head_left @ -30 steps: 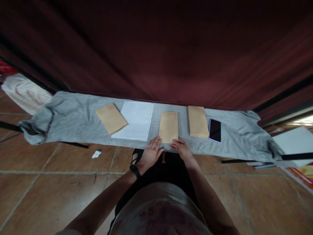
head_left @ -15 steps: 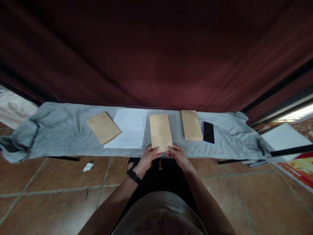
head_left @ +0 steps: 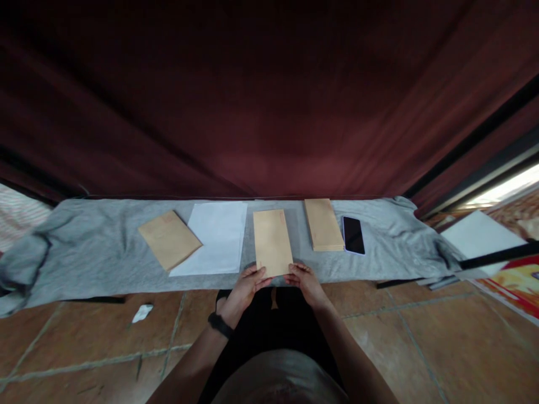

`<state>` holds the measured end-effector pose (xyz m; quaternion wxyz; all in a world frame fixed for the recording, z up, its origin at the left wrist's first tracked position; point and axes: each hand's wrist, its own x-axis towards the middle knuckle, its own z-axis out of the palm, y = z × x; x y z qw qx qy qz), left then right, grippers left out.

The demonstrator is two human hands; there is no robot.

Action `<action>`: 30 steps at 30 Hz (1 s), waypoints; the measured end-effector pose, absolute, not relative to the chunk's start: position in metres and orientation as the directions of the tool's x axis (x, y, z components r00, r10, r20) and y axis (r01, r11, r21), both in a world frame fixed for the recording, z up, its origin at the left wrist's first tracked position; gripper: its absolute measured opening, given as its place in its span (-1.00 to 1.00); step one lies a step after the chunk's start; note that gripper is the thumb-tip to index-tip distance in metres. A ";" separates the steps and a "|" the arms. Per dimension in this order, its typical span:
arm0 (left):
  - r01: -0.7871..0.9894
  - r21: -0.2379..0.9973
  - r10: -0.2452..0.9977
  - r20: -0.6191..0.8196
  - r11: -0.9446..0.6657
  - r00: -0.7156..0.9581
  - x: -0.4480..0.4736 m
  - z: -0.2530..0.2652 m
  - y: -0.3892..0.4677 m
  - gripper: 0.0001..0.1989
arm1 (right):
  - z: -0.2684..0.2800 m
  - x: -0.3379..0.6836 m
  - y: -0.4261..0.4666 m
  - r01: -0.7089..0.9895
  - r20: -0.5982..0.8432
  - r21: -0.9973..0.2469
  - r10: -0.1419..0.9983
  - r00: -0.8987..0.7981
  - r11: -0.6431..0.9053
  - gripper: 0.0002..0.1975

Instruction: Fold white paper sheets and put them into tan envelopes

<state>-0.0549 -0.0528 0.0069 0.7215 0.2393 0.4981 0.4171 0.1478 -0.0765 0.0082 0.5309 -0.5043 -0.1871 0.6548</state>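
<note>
Black left wristband (head_left: pixel 220 325) — black trousers (head_left: pixel 280 332) — pale greyish top (head_left: pixel 278 367), faint reddish print perhaps.

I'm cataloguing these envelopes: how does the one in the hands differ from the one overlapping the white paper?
The left hand and right hand grip the held envelope; neither touches the slanted envelope. The held envelope points nearly straight ahead; the slanted envelope lies turned at an angle. The slanted envelope overlaps the white paper; the held envelope is apart from it. Both are tan with a small reddish marking.
</note>
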 end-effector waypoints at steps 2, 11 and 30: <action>-0.298 0.783 0.837 -0.511 0.547 0.194 -0.056 0.010 -0.053 -0.59 | 0.011 0.151 -0.073 -0.468 -0.455 -0.801 0.888 0.069 -0.374 -0.57; -0.072 0.793 0.754 -0.541 0.605 0.372 -0.059 0.025 -0.061 -0.45 | 0.024 0.164 -0.025 -0.490 -0.407 -0.823 0.901 0.154 -0.288 -0.67; 0.063 0.804 0.731 -0.567 0.591 0.379 -0.058 0.017 -0.068 -0.31 | 0.022 0.171 0.010 -0.543 -0.331 -0.814 0.932 0.146 -0.204 -0.68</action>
